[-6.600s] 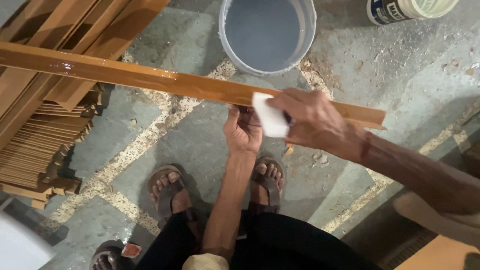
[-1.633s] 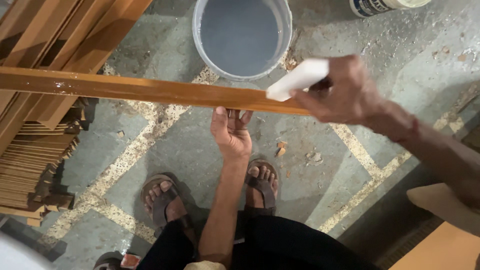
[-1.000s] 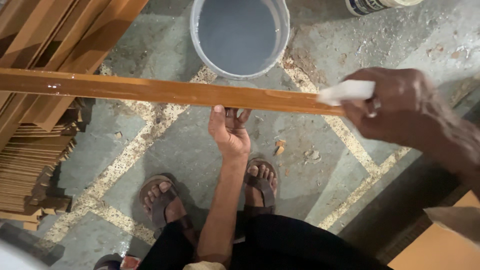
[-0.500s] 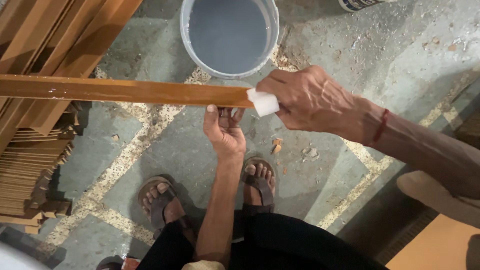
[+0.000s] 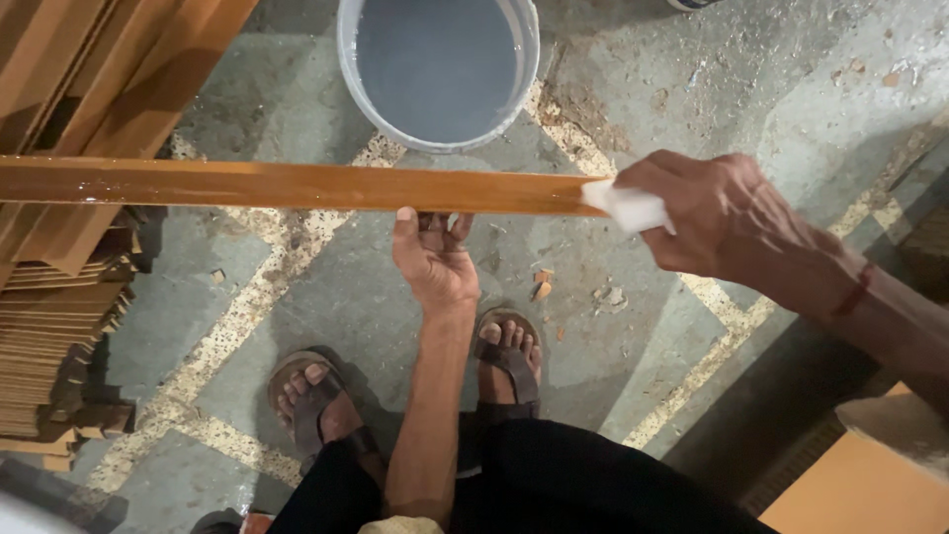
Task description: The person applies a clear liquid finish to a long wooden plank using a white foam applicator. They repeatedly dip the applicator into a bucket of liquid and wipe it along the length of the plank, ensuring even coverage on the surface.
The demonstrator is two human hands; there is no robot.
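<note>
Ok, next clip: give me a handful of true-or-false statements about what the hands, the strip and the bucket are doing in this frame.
1. The left hand supports the wooden strip from underneath. True.
2. The right hand is empty. False: it holds a white cloth pressed against the strip's right end.
3. The bucket lies tipped over on its side. False: it stands upright on the floor, beyond the strip, with grey liquid inside.
4. The strip's surface looks glossy near its left end. True.
5. The person is barefoot. False: both feet wear sandals.
</note>
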